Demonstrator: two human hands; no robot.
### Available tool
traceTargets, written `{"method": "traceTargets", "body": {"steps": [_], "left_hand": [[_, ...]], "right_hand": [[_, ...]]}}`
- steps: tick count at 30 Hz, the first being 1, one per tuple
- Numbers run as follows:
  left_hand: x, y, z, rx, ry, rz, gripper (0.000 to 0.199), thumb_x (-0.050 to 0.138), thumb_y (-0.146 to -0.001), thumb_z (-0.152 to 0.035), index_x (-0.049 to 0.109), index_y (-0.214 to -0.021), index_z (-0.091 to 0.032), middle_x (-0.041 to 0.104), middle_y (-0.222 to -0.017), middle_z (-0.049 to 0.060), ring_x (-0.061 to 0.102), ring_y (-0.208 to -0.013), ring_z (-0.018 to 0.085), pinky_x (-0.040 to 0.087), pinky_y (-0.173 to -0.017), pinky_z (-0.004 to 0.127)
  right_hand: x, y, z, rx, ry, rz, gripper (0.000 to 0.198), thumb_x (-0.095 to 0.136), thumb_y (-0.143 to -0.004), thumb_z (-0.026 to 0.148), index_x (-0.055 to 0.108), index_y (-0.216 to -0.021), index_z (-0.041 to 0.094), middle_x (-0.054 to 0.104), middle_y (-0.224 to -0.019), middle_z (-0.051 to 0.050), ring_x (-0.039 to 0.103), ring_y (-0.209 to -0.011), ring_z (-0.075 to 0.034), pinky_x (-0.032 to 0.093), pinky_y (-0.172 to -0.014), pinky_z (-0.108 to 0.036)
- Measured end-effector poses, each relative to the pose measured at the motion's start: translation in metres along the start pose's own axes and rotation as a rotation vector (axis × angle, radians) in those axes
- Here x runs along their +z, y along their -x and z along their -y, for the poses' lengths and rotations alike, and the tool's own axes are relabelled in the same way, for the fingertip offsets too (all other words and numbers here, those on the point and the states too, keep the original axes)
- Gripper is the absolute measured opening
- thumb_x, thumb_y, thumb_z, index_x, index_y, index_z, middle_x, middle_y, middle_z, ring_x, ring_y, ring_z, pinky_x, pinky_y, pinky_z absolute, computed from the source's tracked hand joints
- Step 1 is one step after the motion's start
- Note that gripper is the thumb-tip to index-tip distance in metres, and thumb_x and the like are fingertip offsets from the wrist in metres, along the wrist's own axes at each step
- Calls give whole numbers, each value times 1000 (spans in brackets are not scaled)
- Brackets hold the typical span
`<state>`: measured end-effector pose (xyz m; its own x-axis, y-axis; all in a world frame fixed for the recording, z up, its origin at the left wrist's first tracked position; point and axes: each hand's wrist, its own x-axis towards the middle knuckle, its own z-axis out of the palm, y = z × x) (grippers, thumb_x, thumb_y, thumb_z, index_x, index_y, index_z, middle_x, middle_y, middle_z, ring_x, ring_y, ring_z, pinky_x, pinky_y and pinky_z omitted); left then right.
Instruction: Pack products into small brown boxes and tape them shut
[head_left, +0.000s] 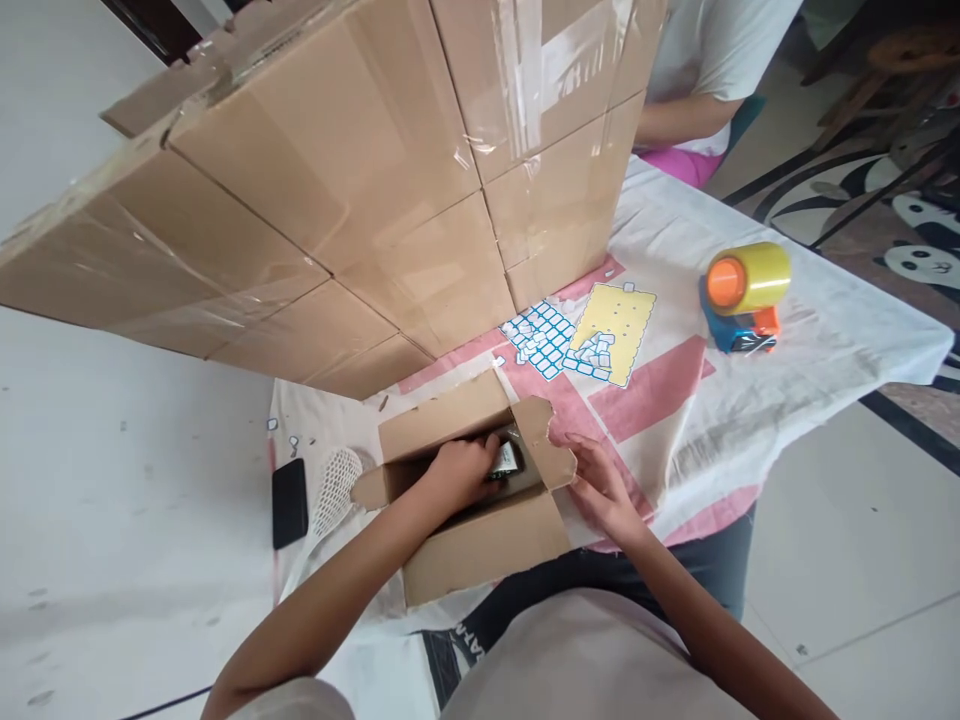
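Observation:
An open cardboard box lies in front of me with its flaps spread outward. My left hand reaches down into it, fingers curled around a small dark item with a white label; the fingertips are partly hidden inside. Beside the box's right end, my right hand has its fingers spread, touching or very near the edge of the torn end flap. No object shows in its palm.
A tall wall of taped cardboard boxes stands behind. Blue-and-white cutouts, a yellow card and a yellow-orange toy are on the table. A black phone and white netting lie left. Another person's arm shows at back right.

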<state>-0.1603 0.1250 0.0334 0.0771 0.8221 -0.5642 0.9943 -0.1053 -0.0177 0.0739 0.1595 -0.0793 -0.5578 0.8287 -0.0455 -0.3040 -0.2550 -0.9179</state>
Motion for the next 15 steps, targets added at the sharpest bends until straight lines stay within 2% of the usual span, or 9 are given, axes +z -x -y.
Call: {"method": "traceTargets", "body": {"steps": [8, 15], "left_hand": [[1, -5, -3, -87, 17, 21, 49, 68, -81, -42, 52, -120, -17, 72, -112, 17, 72, -95, 34, 56, -76, 41], [3, -8, -5, -79, 29, 44, 48, 68, -81, -40, 51, -120, -19, 70, -115, 18, 71, -99, 35, 56, -76, 42]], "right_hand": [[-1, 0, -1, 1, -10, 13, 41, 65, -95, 39, 52, -134, 35, 62, -117, -6, 64, -96, -21, 54, -90, -40], [-2, 2, -2, 19, 23, 2, 39, 65, -96, 40, 53, -133, 33, 63, -122, -8, 63, -109, -24, 54, -94, -40]]}}
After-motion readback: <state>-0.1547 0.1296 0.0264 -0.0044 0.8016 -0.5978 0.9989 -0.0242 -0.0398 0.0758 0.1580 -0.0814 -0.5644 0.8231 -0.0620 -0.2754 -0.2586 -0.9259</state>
